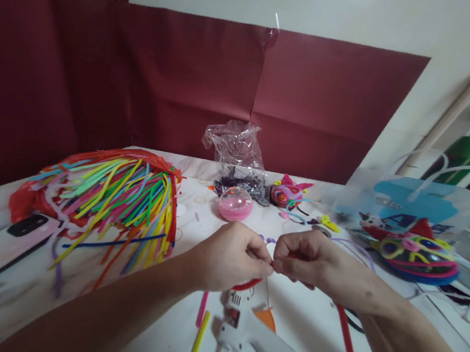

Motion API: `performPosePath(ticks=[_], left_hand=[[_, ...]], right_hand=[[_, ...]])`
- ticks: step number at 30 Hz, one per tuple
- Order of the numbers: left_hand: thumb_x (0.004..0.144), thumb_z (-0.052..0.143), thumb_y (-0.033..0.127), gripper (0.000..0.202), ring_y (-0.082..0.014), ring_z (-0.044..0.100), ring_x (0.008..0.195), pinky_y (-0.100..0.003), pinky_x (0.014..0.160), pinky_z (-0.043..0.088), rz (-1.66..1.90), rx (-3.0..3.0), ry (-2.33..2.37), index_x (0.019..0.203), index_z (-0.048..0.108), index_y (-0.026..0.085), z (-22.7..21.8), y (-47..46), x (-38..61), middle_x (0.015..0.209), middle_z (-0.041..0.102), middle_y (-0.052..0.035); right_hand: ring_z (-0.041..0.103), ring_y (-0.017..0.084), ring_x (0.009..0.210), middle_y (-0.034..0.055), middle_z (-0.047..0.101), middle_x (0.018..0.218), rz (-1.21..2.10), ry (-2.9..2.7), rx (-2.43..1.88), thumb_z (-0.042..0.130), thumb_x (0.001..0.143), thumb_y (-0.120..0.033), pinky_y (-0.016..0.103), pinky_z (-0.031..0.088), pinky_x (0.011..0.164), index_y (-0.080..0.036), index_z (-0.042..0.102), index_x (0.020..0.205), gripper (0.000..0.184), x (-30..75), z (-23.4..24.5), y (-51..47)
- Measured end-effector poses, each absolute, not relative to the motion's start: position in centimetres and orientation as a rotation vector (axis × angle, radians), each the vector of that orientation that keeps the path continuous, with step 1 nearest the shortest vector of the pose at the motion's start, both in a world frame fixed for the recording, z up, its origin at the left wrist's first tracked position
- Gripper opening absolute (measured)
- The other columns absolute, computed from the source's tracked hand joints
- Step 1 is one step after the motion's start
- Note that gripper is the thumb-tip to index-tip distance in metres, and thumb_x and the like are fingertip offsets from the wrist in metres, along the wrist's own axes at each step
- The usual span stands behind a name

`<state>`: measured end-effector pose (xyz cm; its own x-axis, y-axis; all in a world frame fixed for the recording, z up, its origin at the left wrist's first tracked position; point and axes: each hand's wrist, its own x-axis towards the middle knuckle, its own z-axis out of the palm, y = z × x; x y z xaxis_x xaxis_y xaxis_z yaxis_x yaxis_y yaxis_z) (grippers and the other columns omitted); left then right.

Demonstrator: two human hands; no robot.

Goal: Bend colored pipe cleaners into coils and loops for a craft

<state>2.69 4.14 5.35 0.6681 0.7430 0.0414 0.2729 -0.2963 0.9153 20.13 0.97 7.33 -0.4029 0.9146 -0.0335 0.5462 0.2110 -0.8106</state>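
Note:
My left hand (236, 256) and my right hand (306, 259) meet above the table, fingertips pinched together and almost touching. What they pinch is too small and too hidden to make out. A thin line runs down from near the fingers toward an orange pointed piece (266, 318). Under my left hand shows part of a red curved strip (248, 284). Purple bits (270, 240) peek out behind the fingers. Directly below the hands lies a white glue gun (237, 330), its handle pointing to the lower right.
Left lies a bundle of colourful pipe cleaners (130, 192) beside a phone (6, 253). Behind the hands are a pink-and-clear ball (235, 204), a plastic bag (238, 148) and a pink craft head (288, 193). Right are a decorated craft (417, 255), a carrier bag (413, 192) and a red stick (345, 332).

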Motion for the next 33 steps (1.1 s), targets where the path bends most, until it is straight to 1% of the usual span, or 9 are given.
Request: performPosePath(ticks=[4, 11, 14, 17, 20, 23, 27, 30, 33], left_hand=[[0.069, 0.052, 0.022, 0.015, -0.0075, 0.040, 0.053, -0.021, 0.050, 0.031, 0.551, 1.850, 0.762, 0.065, 0.061, 0.010, 5.8, 4.2, 2.6, 0.056, 0.049, 0.0025], [0.069, 0.054, 0.019, 0.011, -0.0091, 0.049, 0.055, -0.023, 0.057, 0.039, 0.472, 1.675, 0.724, 0.064, 0.060, 0.011, 6.5, 3.9, 2.7, 0.057, 0.055, 0.0004], [0.071, 0.053, 0.019, 0.012, -0.0091, 0.050, 0.054, -0.024, 0.058, 0.039, 0.449, 1.642, 0.697, 0.063, 0.059, 0.012, 6.8, 3.9, 2.5, 0.055, 0.054, 0.0006], [0.073, 0.054, 0.023, 0.016, -0.0090, 0.051, 0.056, -0.024, 0.060, 0.039, 0.459, 1.677, 0.657, 0.063, 0.058, 0.012, 7.4, 4.1, 2.0, 0.057, 0.057, -0.0006], [0.067, 0.063, 0.027, 0.016, -0.0085, 0.050, 0.058, -0.022, 0.059, 0.036, 0.468, 1.691, 0.657, 0.064, 0.059, 0.012, 7.9, 4.4, 1.4, 0.060, 0.058, 0.0000], [0.062, 0.067, 0.025, 0.015, -0.0081, 0.048, 0.056, -0.022, 0.058, 0.035, 0.494, 1.669, 0.700, 0.063, 0.058, 0.012, 8.2, 4.7, 1.1, 0.059, 0.056, 0.0021], [0.062, 0.066, 0.024, 0.014, -0.0088, 0.050, 0.056, -0.022, 0.057, 0.035, 0.580, 1.642, 0.706, 0.063, 0.057, 0.014, 8.2, 4.9, 0.9, 0.057, 0.057, 0.0022], [0.062, 0.066, 0.025, 0.013, -0.0097, 0.052, 0.058, -0.023, 0.060, 0.036, 0.570, 1.645, 0.698, 0.064, 0.058, 0.014, 8.4, 5.0, 0.7, 0.058, 0.060, 0.0015], [0.063, 0.064, 0.022, 0.010, -0.0090, 0.050, 0.056, -0.023, 0.058, 0.035, 0.584, 1.638, 0.690, 0.062, 0.058, 0.014, 8.5, 4.9, 0.5, 0.057, 0.059, 0.0015]], right_hand=[[0.030, 0.005, 0.044, -0.0062, 0.039, 0.050, 1.073, -2.025, -1.289, 0.048, 0.068, -0.011, 0.018, 0.023, 0.040, -0.014, 0.050, 0.059, 0.010, 20.2, 7.3, 0.9], [0.029, 0.005, 0.043, -0.0065, 0.040, 0.049, 1.163, -1.997, -1.244, 0.051, 0.068, -0.014, 0.019, 0.021, 0.039, -0.015, 0.050, 0.058, 0.010, 20.3, 7.3, 1.0], [0.028, 0.005, 0.042, -0.0069, 0.038, 0.047, 1.195, -1.973, -1.239, 0.053, 0.067, -0.015, 0.019, 0.020, 0.039, -0.015, 0.049, 0.056, 0.011, 20.7, 7.5, 1.1], [0.027, 0.004, 0.040, -0.0072, 0.037, 0.045, 1.195, -1.917, -1.221, 0.055, 0.066, -0.016, 0.020, 0.019, 0.038, -0.016, 0.048, 0.054, 0.014, 21.4, 7.7, 1.3], [0.028, 0.005, 0.039, -0.0062, 0.039, 0.043, 1.151, -1.846, -1.201, 0.059, 0.065, -0.019, 0.020, 0.020, 0.037, -0.016, 0.050, 0.053, 0.015, 22.3, 8.0, 1.6], [0.029, 0.004, 0.037, -0.0051, 0.042, 0.042, 1.116, -1.771, -1.155, 0.062, 0.062, -0.019, 0.019, 0.019, 0.036, -0.015, 0.052, 0.051, 0.015, 23.0, 8.2, 1.8], [0.032, 0.004, 0.037, -0.0041, 0.043, 0.042, 1.087, -1.635, -1.096, 0.065, 0.059, -0.019, 0.019, 0.018, 0.035, -0.015, 0.055, 0.049, 0.015, 23.4, 8.3, 1.8], [0.032, 0.004, 0.036, -0.0043, 0.043, 0.042, 1.107, -1.580, -1.048, 0.066, 0.058, -0.020, 0.018, 0.017, 0.034, -0.015, 0.056, 0.050, 0.014, 23.5, 8.2, 1.8], [0.032, 0.004, 0.036, -0.0041, 0.044, 0.042, 1.109, -1.573, -1.038, 0.067, 0.057, -0.019, 0.018, 0.018, 0.033, -0.015, 0.056, 0.049, 0.014, 23.4, 8.3, 1.8]])
